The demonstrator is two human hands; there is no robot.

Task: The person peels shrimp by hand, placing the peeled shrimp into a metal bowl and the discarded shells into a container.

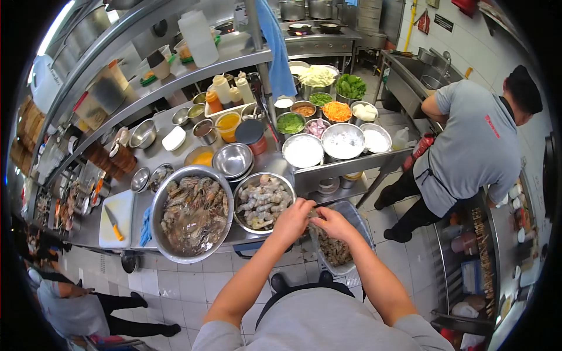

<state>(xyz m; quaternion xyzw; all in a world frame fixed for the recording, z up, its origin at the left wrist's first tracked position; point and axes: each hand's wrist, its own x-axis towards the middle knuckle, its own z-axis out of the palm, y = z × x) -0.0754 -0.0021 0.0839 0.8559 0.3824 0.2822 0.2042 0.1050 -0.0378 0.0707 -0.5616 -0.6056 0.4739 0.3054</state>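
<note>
My left hand (pixel 294 219) and my right hand (pixel 332 223) meet with pinched fingers above a plastic bin (pixel 367 231). Between the fingertips is a small greyish shrimp (pixel 313 214), mostly hidden by the fingers. Shrimp shells and heads (pixel 335 250) lie in the bin below. Just left of my left hand stands a steel bowl of peeled shrimp (pixel 263 202). Farther left, a large steel basin (pixel 157 225) holds whole unpeeled shrimp (pixel 196 202) in murky water.
A knife (pixel 114 225) with an orange handle lies on a white cutting board (pixel 120 205). Behind are nested steel bowls (pixel 233 159), sauce containers and pans of cut vegetables (pixel 338 111). One co-worker (pixel 468 134) stands at right by the sink; another person (pixel 76 304) is at lower left.
</note>
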